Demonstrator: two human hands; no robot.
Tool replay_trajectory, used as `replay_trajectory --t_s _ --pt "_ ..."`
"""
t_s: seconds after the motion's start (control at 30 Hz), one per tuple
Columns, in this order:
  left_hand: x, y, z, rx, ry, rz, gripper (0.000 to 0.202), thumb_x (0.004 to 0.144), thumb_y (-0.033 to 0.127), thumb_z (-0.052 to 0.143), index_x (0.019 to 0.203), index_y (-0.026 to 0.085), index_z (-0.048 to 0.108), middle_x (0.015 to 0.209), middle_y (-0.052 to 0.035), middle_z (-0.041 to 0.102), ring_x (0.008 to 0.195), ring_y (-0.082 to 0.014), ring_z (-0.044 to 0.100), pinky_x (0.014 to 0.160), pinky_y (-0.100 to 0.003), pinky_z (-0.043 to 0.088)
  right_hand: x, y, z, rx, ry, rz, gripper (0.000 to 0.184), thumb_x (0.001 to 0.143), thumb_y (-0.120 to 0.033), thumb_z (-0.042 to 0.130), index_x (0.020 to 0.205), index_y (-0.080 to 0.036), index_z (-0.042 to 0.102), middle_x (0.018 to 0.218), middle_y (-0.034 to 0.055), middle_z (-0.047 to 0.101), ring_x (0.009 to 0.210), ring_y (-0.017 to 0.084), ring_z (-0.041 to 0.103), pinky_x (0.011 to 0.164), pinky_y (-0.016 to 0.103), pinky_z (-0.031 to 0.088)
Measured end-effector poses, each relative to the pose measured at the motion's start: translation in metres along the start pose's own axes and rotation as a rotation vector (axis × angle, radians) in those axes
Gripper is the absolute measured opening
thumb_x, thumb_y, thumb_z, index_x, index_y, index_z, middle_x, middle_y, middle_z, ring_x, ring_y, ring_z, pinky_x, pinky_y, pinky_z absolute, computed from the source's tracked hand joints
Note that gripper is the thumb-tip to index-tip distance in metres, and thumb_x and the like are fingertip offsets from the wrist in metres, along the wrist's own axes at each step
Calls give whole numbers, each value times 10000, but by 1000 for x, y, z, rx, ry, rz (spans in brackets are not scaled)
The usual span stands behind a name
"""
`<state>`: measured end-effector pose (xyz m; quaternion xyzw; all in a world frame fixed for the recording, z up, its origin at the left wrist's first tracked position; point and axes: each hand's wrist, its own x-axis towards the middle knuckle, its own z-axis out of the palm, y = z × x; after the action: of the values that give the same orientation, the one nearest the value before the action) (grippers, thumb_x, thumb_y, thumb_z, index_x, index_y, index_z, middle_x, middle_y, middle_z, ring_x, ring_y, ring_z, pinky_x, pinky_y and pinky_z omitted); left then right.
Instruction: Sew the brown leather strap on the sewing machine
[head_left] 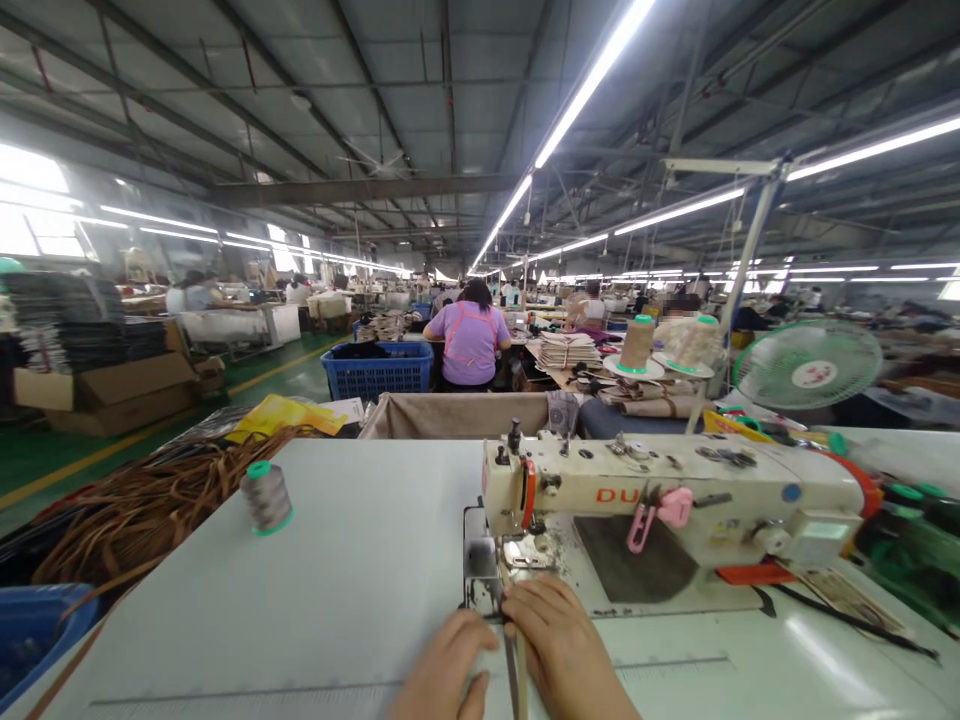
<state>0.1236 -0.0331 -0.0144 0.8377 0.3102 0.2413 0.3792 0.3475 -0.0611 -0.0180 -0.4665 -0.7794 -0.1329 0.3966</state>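
Note:
A narrow tan strip [521, 675] runs from the table's front edge up to the needle area of a white sewing machine [675, 480]. My right hand [559, 640] lies over the strip just in front of the presser foot, fingers together and bent down onto it; its thumb is hidden. Left of the strip, my left hand [448, 665] rests on the table with loosely bent fingers. Its thumb stands apart from the index finger, and nothing shows between them. The index fingertip is close to the strip. Under the needle area is a metal plate [480, 558].
A grey thread cone [267, 498] stands on the white table [337, 580]. Brown straps [180, 490] are heaped at left, near a blue bin [45, 630]. A pink clip [660, 515] hangs on the machine. Behind it are thread cones [636, 345] and a fan [810, 365]. A seated person [469, 340] works ahead.

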Motion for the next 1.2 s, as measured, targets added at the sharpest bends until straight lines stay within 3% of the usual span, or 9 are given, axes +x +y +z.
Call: replay_trajectory --t_s 0.13,0.43,0.67,1.0,1.2 --pt "22 7 10 225 191 30 591 865 -24 430 1411 174 537 1466 -130 517 1406 -237 476 1263 -469 369 6 -9 -15 11 -129 32 261 993 -160 617 1219 -238 723 1201 57 786 1130 242 720 1121 473 495" --pt "55 17 8 343 84 8 360 909 9 581 1236 159 609 1276 -87 629 1198 -255 595 1130 -436 494 9 -9 -19 32 -161 58 321 1023 -212 601 1324 -242 709 1203 84 784 1132 250 720 1100 502 513" --pt "58 17 11 391 86 28 328 923 12 565 1205 176 603 1272 -80 635 1153 -243 625 1077 -409 529 8 -6 -17 28 -132 51 326 1027 -200 580 1323 -242 709 1200 74 787 1109 253 728 1077 514 525" --pt "55 7 25 690 175 206 298 964 76 610 1259 114 624 1319 -126 630 1228 -285 609 1155 -433 502 9 -10 -28 14 -139 56 258 1012 -159 560 1231 -219 682 1170 69 789 1128 254 721 1078 508 506" --pt "55 11 24 790 148 257 288 988 61 539 1252 104 646 1293 -133 649 1221 -260 629 1177 -394 479 -15 -13 -42 90 -163 147 352 1023 -176 538 1346 -273 637 1254 70 759 1176 260 713 1131 553 486"
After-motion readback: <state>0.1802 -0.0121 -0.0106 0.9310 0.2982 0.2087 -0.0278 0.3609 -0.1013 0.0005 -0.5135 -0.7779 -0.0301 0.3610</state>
